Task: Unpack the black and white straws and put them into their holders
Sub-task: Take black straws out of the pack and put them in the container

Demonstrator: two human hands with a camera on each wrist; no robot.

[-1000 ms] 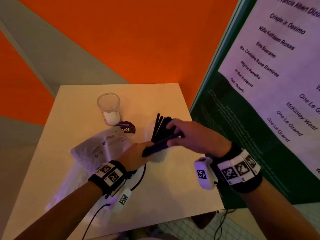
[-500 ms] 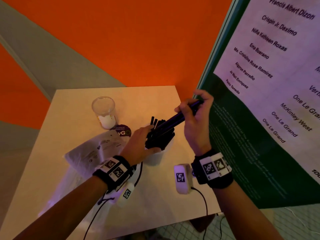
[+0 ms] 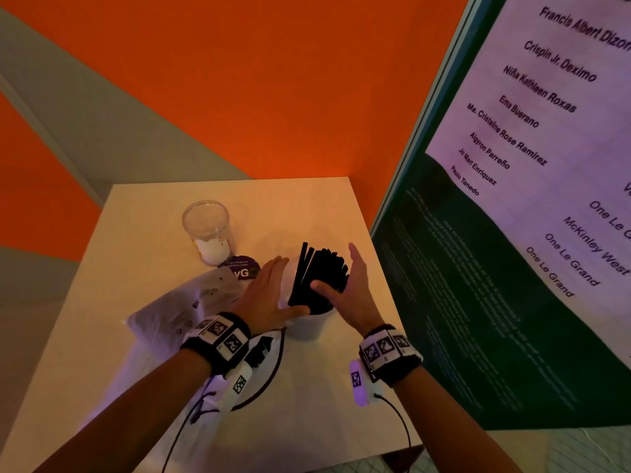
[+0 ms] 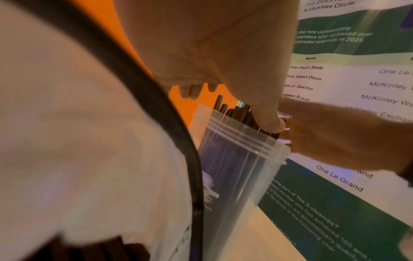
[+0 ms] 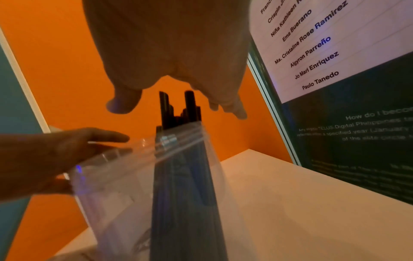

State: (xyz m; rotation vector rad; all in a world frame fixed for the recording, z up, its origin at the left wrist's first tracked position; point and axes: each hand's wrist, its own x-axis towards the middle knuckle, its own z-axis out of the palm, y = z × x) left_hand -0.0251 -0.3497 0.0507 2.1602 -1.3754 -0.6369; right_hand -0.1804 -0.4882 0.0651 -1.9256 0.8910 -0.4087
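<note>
Pale square table (image 3: 143,213) with two clear holders (image 3: 208,230) (image 3: 309,327), white packet (image 3: 177,312), purple sticker (image 3: 243,270)

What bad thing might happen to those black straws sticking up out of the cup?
The black straws lean to one side in the tall clear plastic holder, so it might tip if the open left hand or right hand bumps it. Loose straws could slide out onto the pale table. Neither hand grips the holder firmly.

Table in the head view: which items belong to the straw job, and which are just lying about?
Job:
black straws
their clear holder
empty clear holder
white packet
left hand
right hand

Lying about:
purple sticker
name poster
</note>
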